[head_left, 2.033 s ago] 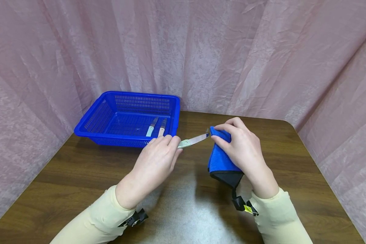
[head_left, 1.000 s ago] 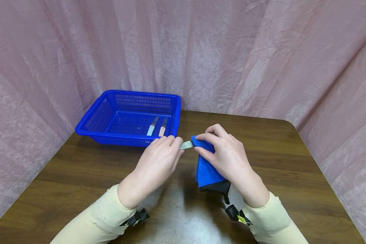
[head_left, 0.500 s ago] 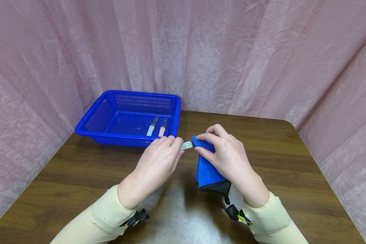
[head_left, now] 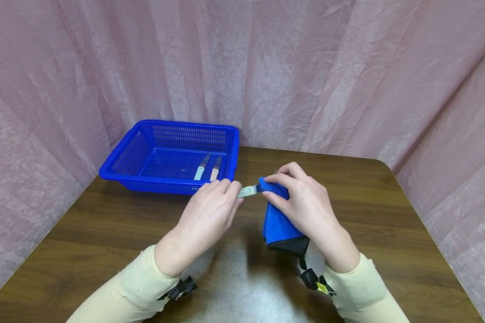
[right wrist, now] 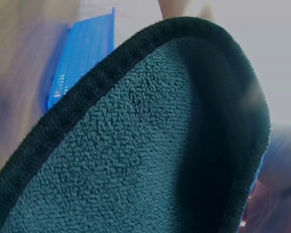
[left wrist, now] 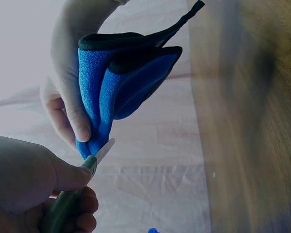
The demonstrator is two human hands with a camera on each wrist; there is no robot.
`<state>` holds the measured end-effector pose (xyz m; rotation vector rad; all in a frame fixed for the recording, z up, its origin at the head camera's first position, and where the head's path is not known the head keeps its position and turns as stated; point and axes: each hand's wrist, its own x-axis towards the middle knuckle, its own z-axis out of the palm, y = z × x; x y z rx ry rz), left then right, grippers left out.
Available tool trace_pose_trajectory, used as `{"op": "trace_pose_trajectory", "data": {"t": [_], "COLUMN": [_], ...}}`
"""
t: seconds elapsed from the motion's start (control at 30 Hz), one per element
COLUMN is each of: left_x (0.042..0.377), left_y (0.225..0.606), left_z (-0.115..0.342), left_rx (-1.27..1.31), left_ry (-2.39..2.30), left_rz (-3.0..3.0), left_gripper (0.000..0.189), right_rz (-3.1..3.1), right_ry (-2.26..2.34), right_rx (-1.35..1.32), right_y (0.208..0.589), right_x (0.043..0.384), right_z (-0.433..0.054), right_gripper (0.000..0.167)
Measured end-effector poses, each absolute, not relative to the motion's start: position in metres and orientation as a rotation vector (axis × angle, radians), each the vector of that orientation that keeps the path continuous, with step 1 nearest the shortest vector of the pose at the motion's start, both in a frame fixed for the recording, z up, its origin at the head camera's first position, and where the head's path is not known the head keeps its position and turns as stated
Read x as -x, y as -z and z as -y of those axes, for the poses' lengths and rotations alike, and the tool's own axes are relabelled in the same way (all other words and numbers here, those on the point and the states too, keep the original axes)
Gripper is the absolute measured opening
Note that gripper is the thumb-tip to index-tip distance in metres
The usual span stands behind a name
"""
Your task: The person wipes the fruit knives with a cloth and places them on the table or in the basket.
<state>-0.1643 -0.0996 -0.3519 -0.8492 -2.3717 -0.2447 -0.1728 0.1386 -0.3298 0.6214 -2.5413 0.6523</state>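
Note:
In the head view my left hand (head_left: pixel 212 208) grips a small knife (head_left: pixel 248 191) by its pale green handle, held above the table with the blade toward the right. My right hand (head_left: pixel 307 202) pinches a folded blue cloth (head_left: pixel 280 222) with dark edging around the blade. Only a short stretch of blade near the handle shows; the cloth and fingers hide most of it. The left wrist view shows the green handle (left wrist: pixel 63 208) in my curled left fingers and the cloth (left wrist: pixel 99 92) hanging in folds. Dark-edged cloth (right wrist: pixel 136 145) fills most of the right wrist view.
A blue plastic basket (head_left: pixel 169 181) stands at the back left of the wooden table (head_left: pixel 368 215). Inside it lie a knife with a light blue handle (head_left: pixel 199 173) and one with a pink handle (head_left: pixel 214 174). A pink curtain (head_left: pixel 242 76) hangs behind the table.
The right hand and cloth moved left along the blade up to the handle, stayed there, and have now shifted slightly right, baring a little blade. The left hand has barely moved.

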Motion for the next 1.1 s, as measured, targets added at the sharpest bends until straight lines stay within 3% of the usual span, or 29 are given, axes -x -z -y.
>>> {"op": "trace_pose_trajectory", "data": {"t": [1.1], "left_x": [0.165], "left_y": [0.351], "left_z": [0.101], "left_rx": [0.835], "left_ry": [0.254], "left_rz": [2.358], "left_gripper": [0.022], "right_rz": [2.606], "right_ry": [-0.668], "right_rx": [-0.486], "right_y": [0.328], "right_x": [0.181], "right_z": [-0.15], "right_gripper": [0.034]}}
